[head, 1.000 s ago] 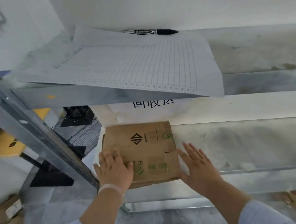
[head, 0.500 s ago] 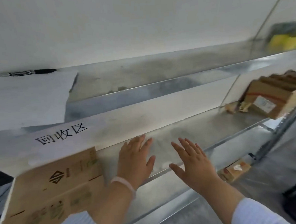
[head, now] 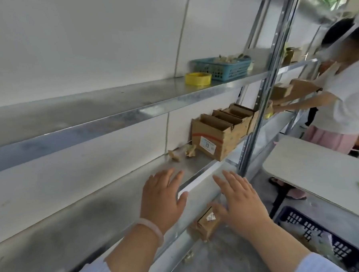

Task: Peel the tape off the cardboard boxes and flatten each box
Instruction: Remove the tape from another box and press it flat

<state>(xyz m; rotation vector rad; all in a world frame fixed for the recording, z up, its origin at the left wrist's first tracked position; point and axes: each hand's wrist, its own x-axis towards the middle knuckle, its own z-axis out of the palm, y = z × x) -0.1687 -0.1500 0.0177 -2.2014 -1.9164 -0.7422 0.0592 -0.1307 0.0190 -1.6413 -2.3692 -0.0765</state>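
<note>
The metal shelving rack (head: 278, 47) fills the view, and the task's stock sits at the right end of its middle shelf (head: 107, 210): a row of cardboard boxes (head: 222, 131) standing upright with their tops open, packed against the upright post. The row's long axis runs along the shelf, away to the right, and the nearest box turns its labelled end face towards the viewer. The left hand (head: 163, 199) hovers over the shelf's front edge and the right hand (head: 240, 197) just off it; both are spread flat, fingers apart, holding nothing. A small box (head: 208, 221) lies on the level below, under the right hand. Torn tape scraps (head: 181, 152) lie just beside the nearest box. Assessment: the step in hand appears to be fetching the next box. Recommended practice is to take the nearest box by both side walls and slide it along the shelf to the bare stretch. Then lift a tape end at the seam and peel low along it.
</note>
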